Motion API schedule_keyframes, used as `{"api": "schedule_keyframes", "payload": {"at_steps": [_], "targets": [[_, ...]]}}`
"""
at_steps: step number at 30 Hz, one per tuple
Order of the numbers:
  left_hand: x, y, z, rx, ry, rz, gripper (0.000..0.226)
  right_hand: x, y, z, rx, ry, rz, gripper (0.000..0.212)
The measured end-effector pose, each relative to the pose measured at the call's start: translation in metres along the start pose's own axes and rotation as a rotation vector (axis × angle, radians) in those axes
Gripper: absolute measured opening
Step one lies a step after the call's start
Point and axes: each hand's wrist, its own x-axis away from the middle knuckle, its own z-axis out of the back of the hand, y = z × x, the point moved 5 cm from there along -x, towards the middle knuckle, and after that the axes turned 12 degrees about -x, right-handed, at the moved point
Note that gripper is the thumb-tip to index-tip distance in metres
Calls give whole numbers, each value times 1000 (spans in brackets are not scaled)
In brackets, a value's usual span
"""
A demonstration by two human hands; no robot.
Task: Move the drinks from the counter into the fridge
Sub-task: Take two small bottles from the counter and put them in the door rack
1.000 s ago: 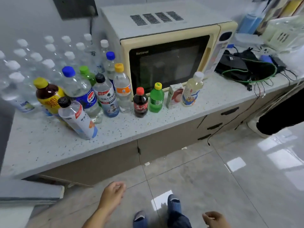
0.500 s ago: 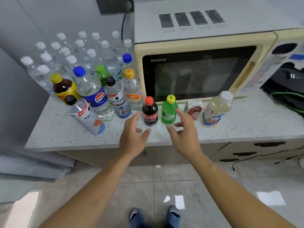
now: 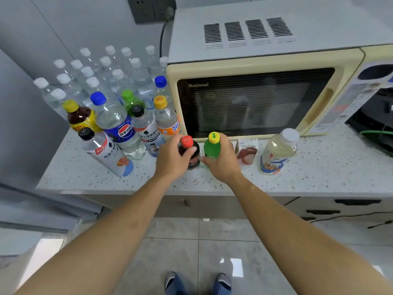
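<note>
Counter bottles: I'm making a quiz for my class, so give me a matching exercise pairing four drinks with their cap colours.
Drinks:
1. small dark cola bottle in the left hand
2. small green bottle in the right hand
3. big Pepsi bottle
4. pale drink bottle at the right

Cap colours:
A. blue
B. white
C. red
D. yellow

Pairs: 1-C, 2-D, 3-A, 4-B

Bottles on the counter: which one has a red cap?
The small dark cola bottle gripped by the left hand, beside the green bottle with a yellow cap; no other cap is red.
</note>
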Motion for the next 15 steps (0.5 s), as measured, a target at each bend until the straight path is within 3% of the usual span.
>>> {"api": "schedule_keyframes", "payload": {"at_steps": [4,8,11,15], "targets": [[14,0,-26,154,-205,3,50,-5,13,-2,9,32,-43,66],[18,-1,-43,145,-161,-5,60,-4,22,-2,-14,48,0,65],[26,-12,-45,181,-98,112,63,5,30,-2,-62,83,6,64],[58,-42,-31,403,-63,410,54,30,28,-12,-126,116,53,64]]}}
